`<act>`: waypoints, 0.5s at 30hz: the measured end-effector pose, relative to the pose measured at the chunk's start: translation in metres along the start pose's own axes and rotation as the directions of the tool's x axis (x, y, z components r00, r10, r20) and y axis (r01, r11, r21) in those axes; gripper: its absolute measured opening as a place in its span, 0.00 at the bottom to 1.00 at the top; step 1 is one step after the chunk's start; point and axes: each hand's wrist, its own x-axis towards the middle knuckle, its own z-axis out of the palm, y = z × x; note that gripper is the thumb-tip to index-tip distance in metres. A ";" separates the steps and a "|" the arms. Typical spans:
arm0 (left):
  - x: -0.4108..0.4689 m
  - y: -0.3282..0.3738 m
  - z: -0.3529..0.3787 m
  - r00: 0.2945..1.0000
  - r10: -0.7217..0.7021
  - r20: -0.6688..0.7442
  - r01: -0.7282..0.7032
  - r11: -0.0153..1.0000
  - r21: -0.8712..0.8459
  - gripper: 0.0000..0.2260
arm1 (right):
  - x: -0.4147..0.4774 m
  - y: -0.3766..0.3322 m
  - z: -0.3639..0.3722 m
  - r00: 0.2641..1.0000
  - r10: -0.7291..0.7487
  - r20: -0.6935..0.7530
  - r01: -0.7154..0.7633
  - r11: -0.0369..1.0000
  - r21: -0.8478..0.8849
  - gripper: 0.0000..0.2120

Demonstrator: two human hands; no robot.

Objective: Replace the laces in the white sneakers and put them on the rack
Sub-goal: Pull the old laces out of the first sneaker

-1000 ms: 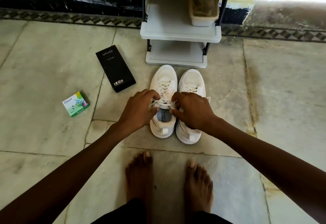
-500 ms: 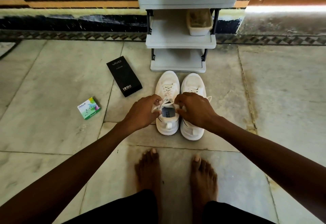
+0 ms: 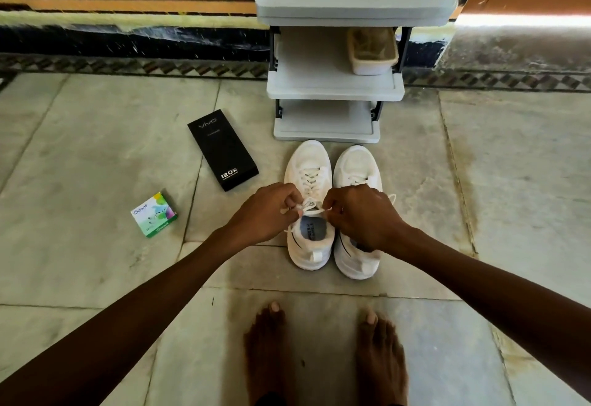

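From the head camera, looking down: the two white sneakers stand side by side on the stone floor [image 3: 96, 156], toes just short of the bottom shelf of the grey rack [image 3: 332, 93]. Both hands are over the sneaker on the person's left [image 3: 308, 162]. The left hand [image 3: 268, 213] has its fingers curled and pinches one end of the lace [image 3: 311, 205]. The right hand [image 3: 361, 217] pinches the other end, and the lace lies slack between them above the tongue. The lace is already crossed through the eyelets below. The other sneaker [image 3: 358, 162] looks laced too, but the right hand hides its top.

I'd say the tying is what's in hand. To do it well, draw both ends evenly so the crossings snug down, and keep the pull low and outward so the light shoe doesn't lift or tip. Set the knot square over the tongue, with no loop dangling to snag on a shelf edge.

A cream tub [image 3: 372, 50] takes one side of the rack's middle shelf. A black box [image 3: 222, 149] and a small green box [image 3: 154, 215] lie well off to the person's left.
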 end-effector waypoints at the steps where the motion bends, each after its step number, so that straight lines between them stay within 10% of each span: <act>1: 0.003 0.000 -0.002 1.000 -0.003 0.017 0.003 1.000 -0.005 0.06 | 0.002 0.000 -0.001 1.000 -0.004 0.010 0.004 1.000 -0.001 0.11; 15: 0.023 0.018 -0.001 0.998 0.022 0.056 -0.027 0.996 0.089 0.08 | 0.014 0.011 -0.003 0.997 0.016 0.076 -0.024 0.994 0.105 0.08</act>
